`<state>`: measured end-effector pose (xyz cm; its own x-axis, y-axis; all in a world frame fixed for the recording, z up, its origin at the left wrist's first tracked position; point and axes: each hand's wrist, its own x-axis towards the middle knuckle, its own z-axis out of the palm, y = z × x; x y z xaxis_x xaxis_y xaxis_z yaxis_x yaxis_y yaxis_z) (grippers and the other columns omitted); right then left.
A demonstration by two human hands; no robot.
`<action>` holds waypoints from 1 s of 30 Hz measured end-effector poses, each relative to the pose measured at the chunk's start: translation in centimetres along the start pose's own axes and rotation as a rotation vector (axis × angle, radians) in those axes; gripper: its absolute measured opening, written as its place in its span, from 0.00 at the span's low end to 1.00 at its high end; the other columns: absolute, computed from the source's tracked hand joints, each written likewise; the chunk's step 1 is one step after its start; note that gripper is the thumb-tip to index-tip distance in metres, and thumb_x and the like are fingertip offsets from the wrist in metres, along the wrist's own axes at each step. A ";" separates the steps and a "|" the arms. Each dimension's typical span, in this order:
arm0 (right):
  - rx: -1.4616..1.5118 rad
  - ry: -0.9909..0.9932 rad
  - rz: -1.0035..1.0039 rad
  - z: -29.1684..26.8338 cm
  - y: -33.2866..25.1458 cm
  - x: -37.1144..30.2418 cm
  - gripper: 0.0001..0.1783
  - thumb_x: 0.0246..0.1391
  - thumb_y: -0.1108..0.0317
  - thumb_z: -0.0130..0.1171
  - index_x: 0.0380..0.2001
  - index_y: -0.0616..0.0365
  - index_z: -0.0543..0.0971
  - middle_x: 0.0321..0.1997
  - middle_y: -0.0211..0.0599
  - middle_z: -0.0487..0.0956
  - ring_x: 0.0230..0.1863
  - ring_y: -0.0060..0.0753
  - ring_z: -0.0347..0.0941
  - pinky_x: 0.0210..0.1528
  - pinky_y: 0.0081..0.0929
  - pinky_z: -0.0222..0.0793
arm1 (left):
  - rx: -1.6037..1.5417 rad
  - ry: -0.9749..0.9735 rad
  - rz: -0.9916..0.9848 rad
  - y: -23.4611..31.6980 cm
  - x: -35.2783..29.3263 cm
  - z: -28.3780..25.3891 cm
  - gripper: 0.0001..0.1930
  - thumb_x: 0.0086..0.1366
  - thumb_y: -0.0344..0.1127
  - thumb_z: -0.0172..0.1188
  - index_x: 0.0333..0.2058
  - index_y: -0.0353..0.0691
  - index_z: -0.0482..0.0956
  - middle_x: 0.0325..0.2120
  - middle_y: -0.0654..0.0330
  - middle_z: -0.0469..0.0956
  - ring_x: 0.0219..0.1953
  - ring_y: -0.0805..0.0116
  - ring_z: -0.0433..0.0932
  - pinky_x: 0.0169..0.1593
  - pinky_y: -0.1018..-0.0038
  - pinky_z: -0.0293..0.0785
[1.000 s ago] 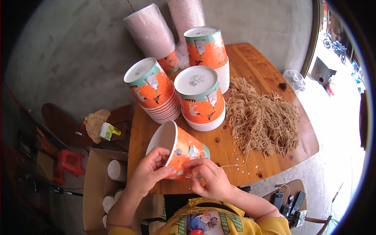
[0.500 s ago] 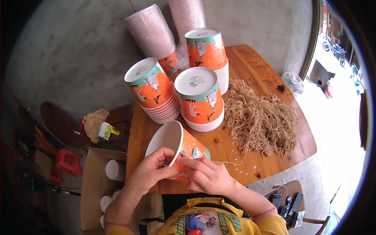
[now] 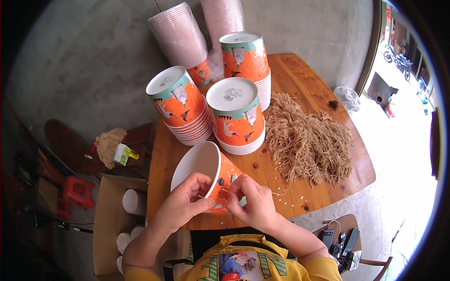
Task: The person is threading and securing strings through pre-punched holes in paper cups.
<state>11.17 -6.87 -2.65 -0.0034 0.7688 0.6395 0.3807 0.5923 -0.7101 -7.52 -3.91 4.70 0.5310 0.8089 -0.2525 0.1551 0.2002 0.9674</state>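
**Your left hand (image 3: 186,200) steadies an orange, white-lined round paper bucket (image 3: 206,161) while your right hand (image 3: 254,201) works a thin tan cord (image 3: 281,194) at its side**

The bucket is tilted, its open mouth toward the upper left and its base toward the right, above the near edge of a brown wooden counter (image 3: 300,77); whether it rests on the wood is hard to tell. Your left fingers are closed over its rim, thumb outside, the others inside. Your right fingers are drawn into a tight pinch against the outer wall, just below the rim, apparently on the cord's end. The rest of the cord trails out to the right, over small white specks (image 3: 291,205).

The step in hand looks like bringing the cord's end to the bucket's wall, perhaps to a hole there; your fingers hide the exact spot. The next move would call for a still rim, a fine pinch close to the cord's tip, and your left fingers inside ready to take it.

Beyond the bucket stand three upside-down stacks of matching orange buckets, at left (image 3: 180,110), in front (image 3: 236,119) and behind (image 3: 246,61). To their right lies a loose heap of tan cords (image 3: 311,145).
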 end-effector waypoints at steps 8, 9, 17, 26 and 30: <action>-0.041 0.010 0.040 0.3 -0.8 0.4 0.11 0.49 0.71 0.63 0.29 0.57 0.69 0.21 0.34 0.75 0.19 0.37 0.75 0.20 0.32 0.72 | 0.026 -0.012 0.000 -0.2 0.0 0.1 0.19 0.64 0.25 0.57 0.53 0.37 0.66 0.44 0.62 0.73 0.45 0.76 0.73 0.50 0.77 0.72; -0.046 0.015 0.041 0.3 -0.8 0.4 0.11 0.49 0.71 0.63 0.28 0.57 0.69 0.20 0.35 0.75 0.18 0.38 0.75 0.20 0.33 0.72 | 0.029 -0.017 -0.004 -0.2 0.0 0.2 0.20 0.64 0.25 0.56 0.54 0.37 0.66 0.44 0.62 0.73 0.44 0.76 0.73 0.49 0.77 0.72; -0.102 0.000 0.069 0.1 -1.1 0.5 0.10 0.47 0.71 0.63 0.27 0.56 0.69 0.18 0.36 0.74 0.18 0.41 0.74 0.20 0.34 0.71 | 0.014 -0.035 -0.002 -0.5 -0.1 0.5 0.20 0.64 0.25 0.57 0.55 0.38 0.66 0.43 0.63 0.73 0.43 0.77 0.73 0.49 0.78 0.73; -0.155 -0.014 0.077 -0.3 -0.8 0.0 0.10 0.47 0.71 0.63 0.28 0.55 0.70 0.19 0.37 0.75 0.20 0.43 0.76 0.21 0.37 0.72 | -0.059 -0.073 -0.041 -0.1 0.1 1.1 0.13 0.70 0.29 0.53 0.51 0.35 0.69 0.40 0.63 0.74 0.43 0.79 0.74 0.48 0.78 0.73; -0.135 -0.042 0.127 -1.0 -0.9 -0.6 0.09 0.48 0.70 0.62 0.29 0.56 0.70 0.21 0.39 0.76 0.21 0.44 0.76 0.22 0.37 0.73 | -0.018 -0.077 -0.057 -1.3 1.2 1.4 0.08 0.72 0.31 0.50 0.44 0.33 0.73 0.35 0.64 0.76 0.39 0.81 0.74 0.45 0.80 0.74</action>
<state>11.73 -8.16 -2.09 0.0154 0.8464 0.5323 0.5016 0.4540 -0.7364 -5.89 -3.97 3.10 0.5842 0.7512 -0.3073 0.1720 0.2554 0.9514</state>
